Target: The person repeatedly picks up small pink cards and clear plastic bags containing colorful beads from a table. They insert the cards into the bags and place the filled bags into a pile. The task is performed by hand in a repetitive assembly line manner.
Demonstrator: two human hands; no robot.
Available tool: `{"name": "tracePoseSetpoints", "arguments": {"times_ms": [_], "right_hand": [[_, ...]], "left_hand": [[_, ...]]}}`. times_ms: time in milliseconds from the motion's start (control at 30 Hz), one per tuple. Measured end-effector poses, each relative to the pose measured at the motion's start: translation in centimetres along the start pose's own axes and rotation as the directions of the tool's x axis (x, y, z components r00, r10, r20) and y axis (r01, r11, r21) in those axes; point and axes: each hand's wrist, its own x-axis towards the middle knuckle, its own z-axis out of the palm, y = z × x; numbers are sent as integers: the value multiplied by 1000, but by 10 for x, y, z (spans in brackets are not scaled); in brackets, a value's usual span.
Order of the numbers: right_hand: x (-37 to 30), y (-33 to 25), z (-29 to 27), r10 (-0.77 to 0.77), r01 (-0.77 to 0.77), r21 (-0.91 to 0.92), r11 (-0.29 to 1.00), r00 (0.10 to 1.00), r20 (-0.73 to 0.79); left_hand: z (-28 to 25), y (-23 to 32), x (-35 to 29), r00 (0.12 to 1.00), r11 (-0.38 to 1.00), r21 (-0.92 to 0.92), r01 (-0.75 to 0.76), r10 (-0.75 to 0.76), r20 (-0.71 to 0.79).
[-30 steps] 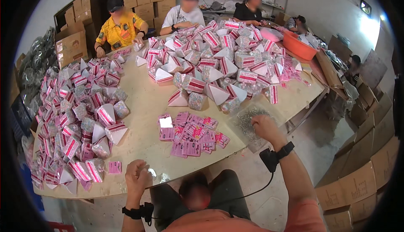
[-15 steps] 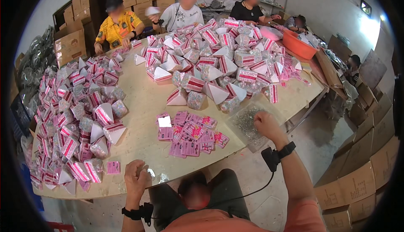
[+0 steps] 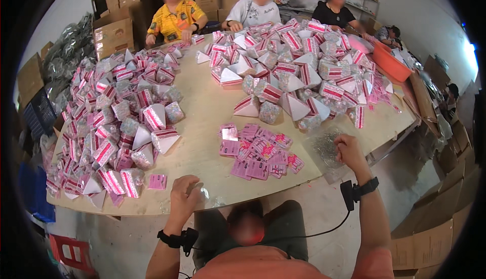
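My left hand [image 3: 184, 195] rests at the table's front edge, fingers loosely curved and thumb apart, with nothing visible between them. Beside it, small clear shiny pieces [image 3: 204, 193] lie on the tabletop. My right hand [image 3: 350, 151] is at a flat clear plastic bag [image 3: 331, 174] covered with small silvery metal pieces [image 3: 324, 147]. Its fingers are bent together in a pinch, and whatever they hold is too small to make out. Between my hands lies a spread of pink printed cards [image 3: 258, 169], some overlapping. A single pink card [image 3: 157, 182] sits left of my left hand.
Wrapped cake-slice-shaped pieces form a heap on the left [image 3: 121, 112] and another at the back [image 3: 288, 71]. An orange basin [image 3: 392, 66] stands at the far right. Several people work across the table [image 3: 202, 127]. Cardboard boxes [image 3: 425, 243] line the right side.
The whole view has shifted, so the table appears farther right and slightly higher. My left hand's fingers have spread a little; my right hand stays at the metal pieces. A co-worker's raised hand has lowered.
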Motion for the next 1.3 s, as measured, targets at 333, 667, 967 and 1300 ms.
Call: {"name": "tracePoseSetpoints", "arguments": {"times_ms": [333, 667, 967, 1300], "right_hand": [[-3, -5, 3, -15, 16, 105, 994, 1000, -7], [-7, 16, -5, -134, 138, 37, 990, 987, -90], [-2, 14, 1, -181, 179, -30, 983, 966, -184], [-23, -23, 17, -110, 161, 236, 958, 971, -213]], "left_hand": [[36, 35, 91, 963, 974, 139, -179, 145, 228], [60, 31, 128, 872, 884, 287, -368, 221, 437], [40, 50, 123, 881, 892, 251, -376, 260, 395], [42, 57, 105, 924, 995, -102, 3, 36, 380]]}}
